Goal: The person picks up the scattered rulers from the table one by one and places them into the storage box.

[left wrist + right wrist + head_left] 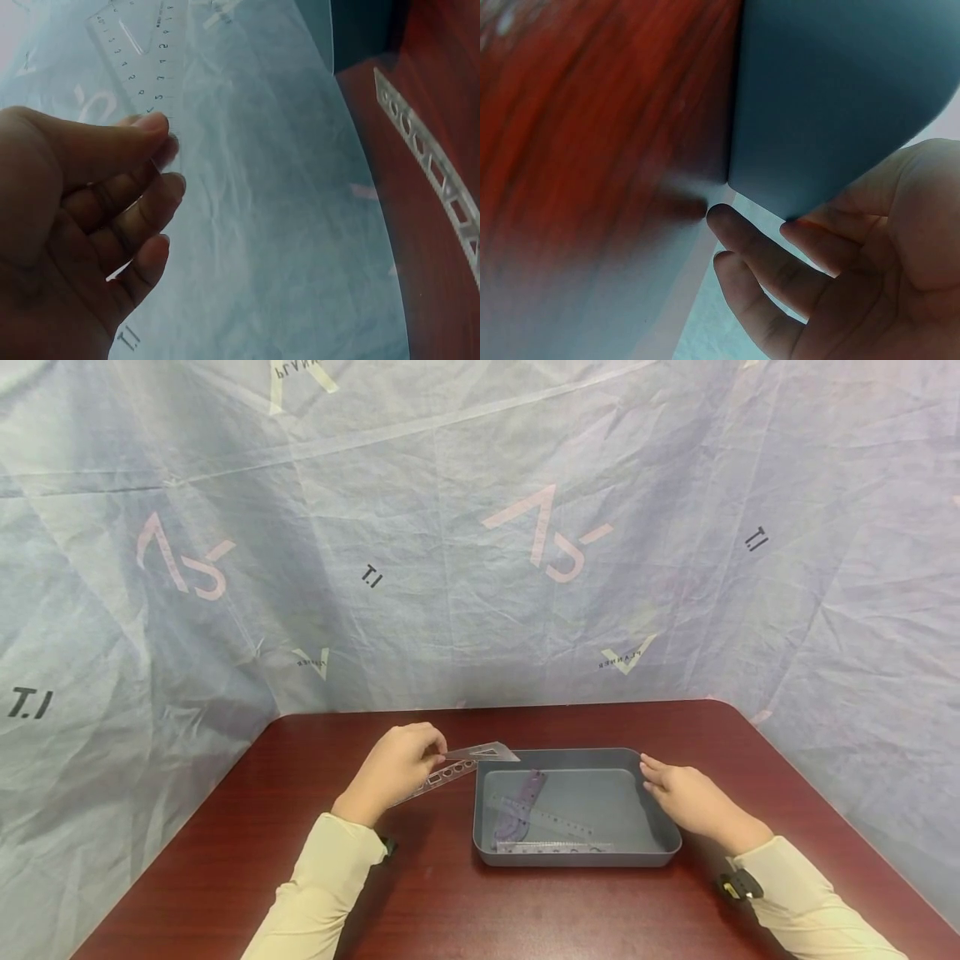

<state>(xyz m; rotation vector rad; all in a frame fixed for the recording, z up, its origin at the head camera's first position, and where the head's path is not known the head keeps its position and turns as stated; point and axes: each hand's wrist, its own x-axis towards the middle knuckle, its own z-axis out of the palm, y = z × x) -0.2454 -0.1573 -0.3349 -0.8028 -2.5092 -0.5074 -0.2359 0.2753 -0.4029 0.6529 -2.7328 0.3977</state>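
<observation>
My left hand (397, 768) pinches a clear set square (468, 754) between thumb and fingertips, holding it up beside the back left corner of the grey tray (622, 797). Under that hand, a clear stencil ruler (420, 142) with cut-out shapes lies on the table left of the tray. Inside the tray are a purple translucent piece with a curved end (529, 793), a clear ruler (566, 823) across it, and another clear strip (555, 847) along the front. At the tray's right side, my right hand (686, 797) rests with fingers extended against the outer wall (832, 97).
The dark red wooden table (442, 910) carries the tray right of its middle. A grey-blue printed cloth (442, 610) hangs behind and to both sides of the table. Each wrist wears a dark strap, seen clearly on the right (741, 884).
</observation>
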